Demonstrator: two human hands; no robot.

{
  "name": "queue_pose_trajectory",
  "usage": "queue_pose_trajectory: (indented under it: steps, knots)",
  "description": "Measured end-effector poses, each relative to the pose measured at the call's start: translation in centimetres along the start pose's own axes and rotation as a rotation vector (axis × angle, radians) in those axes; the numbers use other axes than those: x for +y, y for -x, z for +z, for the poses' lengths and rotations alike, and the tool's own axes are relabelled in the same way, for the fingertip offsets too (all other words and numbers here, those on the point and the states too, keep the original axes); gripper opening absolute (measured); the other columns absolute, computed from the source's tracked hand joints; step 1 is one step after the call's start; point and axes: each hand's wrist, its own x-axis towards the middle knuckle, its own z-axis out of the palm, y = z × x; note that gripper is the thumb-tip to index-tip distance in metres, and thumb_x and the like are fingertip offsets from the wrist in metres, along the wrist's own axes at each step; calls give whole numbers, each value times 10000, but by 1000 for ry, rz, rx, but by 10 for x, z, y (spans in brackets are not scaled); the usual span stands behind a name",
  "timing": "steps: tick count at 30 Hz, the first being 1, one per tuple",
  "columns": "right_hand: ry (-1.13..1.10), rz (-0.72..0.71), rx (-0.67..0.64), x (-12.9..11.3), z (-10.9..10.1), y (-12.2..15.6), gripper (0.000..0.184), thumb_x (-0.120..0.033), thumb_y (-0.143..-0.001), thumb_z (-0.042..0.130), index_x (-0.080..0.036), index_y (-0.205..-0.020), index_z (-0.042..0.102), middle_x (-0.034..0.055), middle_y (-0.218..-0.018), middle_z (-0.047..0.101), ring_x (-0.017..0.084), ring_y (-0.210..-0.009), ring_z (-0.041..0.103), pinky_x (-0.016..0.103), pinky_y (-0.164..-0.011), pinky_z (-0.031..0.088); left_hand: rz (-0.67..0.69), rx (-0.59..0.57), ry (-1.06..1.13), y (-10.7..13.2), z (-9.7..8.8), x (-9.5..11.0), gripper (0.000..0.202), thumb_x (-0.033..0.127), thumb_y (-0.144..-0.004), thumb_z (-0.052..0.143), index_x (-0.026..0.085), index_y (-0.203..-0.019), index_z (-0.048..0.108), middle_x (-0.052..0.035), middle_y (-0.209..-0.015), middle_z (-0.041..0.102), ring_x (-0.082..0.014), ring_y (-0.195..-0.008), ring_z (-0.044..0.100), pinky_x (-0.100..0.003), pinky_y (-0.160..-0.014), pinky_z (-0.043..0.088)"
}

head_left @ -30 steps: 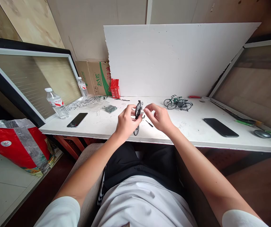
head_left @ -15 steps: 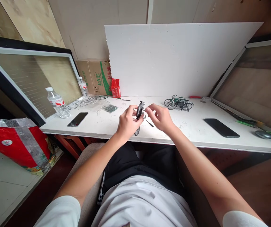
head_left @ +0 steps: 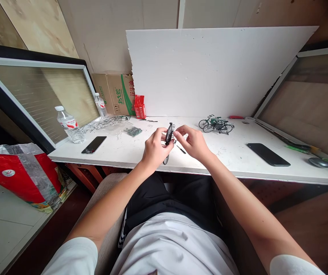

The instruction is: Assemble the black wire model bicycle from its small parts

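My left hand (head_left: 155,148) is closed around a small black model bicycle (head_left: 169,134), held on end above the front of the table. One spoked wheel shows above the fingers, and another hangs below them. My right hand (head_left: 193,141) is at the bicycle's right side, thumb and forefinger pinched together against its thin frame parts. Whatever lies between those fingertips is too small to make out. Under the right hand, a thin dark screwdriver-like stick (head_left: 181,149) lies on the white table (head_left: 135,154).
Finished-looking model bicycles (head_left: 216,124) stand behind my right hand. Phones lie left (head_left: 94,144) and right (head_left: 268,154). A bag of small parts (head_left: 134,131) sits left of centre, near thin part frames (head_left: 106,123). A water bottle (head_left: 71,126) and a red box (head_left: 140,107) stand farther back.
My right hand has shifted slightly left, bringing its fingertips from just beside the model bicycle onto its side. My left hand holds the bicycle almost still.
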Motion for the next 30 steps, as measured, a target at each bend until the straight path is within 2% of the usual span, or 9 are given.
queue_pose_trajectory:
  steps: [2,5,11,14,17,21,24,28,30]
  knots:
    - [-83,3,1,-3,0,0,487,-700,-1056,596,-234,-1065,740,84,-975,794,235,-875,741,319,-636,526,-12,4,-1,0,0,0,402,143,-866,808,247,-1202,613,-18,-974,758,-170,-878,772,-231,-641,662]
    - [-142,6,4,-6,1,-1,458,-660,-1056,622,-230,-1069,780,101,-1030,811,255,-951,760,319,-636,568,-39,-5,43,0,-1,2,451,161,-853,835,250,-1225,596,-15,-972,747,-167,-885,766,-224,-641,663]
    - [-178,46,88,-2,-1,-3,458,-658,-1054,626,-235,-1009,798,98,-1019,815,254,-912,737,343,-666,586,-94,-132,250,-3,-8,13,690,207,-806,926,252,-1377,540,-25,-1003,736,-175,-929,780,-259,-727,707]
    - [-195,55,85,1,-2,-3,470,-675,-1052,615,-242,-1015,792,97,-1022,806,253,-902,726,354,-676,592,-101,-189,311,-5,-10,14,812,196,-835,913,279,-1511,471,-29,-1037,736,-179,-955,794,-310,-838,723]
    - [-200,36,76,2,-2,-3,471,-673,-1061,599,-243,-1019,788,97,-1023,799,251,-902,719,362,-704,598,-87,-229,325,-6,-12,12,835,178,-863,895,299,-1561,453,-28,-1053,734,-178,-966,807,-362,-962,712]
    - [-211,46,68,0,-3,-2,475,-678,-1060,598,-240,-1013,778,104,-1039,794,247,-883,710,357,-688,594,-62,-233,318,-7,-15,10,881,163,-874,885,334,-1591,403,-24,-1060,741,-182,-959,813,-369,-970,711]
    - [-212,47,68,-1,-2,-3,478,-681,-1059,599,-237,-1007,768,98,-1002,783,235,-851,699,346,-676,583,-49,-232,316,-8,-15,8,823,150,-861,893,333,-1510,422,-13,-1045,737,-176,-951,809,-361,-956,713]
    - [-199,41,73,-1,-1,-2,486,-688,-1064,583,-239,-1016,760,96,-990,779,241,-885,699,344,-693,581,-77,-216,330,-8,-13,4,639,165,-817,935,283,-1261,491,-6,-1024,724,-170,-938,806,-356,-931,715]
    - [-192,40,73,-1,-1,-2,495,-697,-1063,577,-238,-1011,756,96,-981,776,242,-883,696,346,-694,579,-113,-212,350,-9,-11,2,640,177,-799,954,274,-1236,498,-13,-1026,729,-176,-939,810,-360,-925,716]
